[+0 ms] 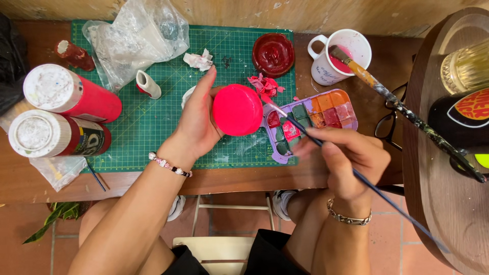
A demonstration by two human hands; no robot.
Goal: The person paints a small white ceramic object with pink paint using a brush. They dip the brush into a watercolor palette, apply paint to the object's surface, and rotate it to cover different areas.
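Observation:
My left hand (197,122) holds a round object painted bright pink (237,109) above the green cutting mat (153,127). My right hand (346,155) grips a thin dark-handled paintbrush (305,133), its tip reaching toward the pink object's right side, over a purple paint palette (310,122) with red, orange and green wells. Each wrist wears a bracelet.
Two red paint bottles with white caps (66,94) lie at the left. A crumpled plastic bag (137,38), a dark red round lid (273,53), a white mug of pink water with a large brush (338,56), glasses (389,122) and a wooden side table (443,168) surround the mat.

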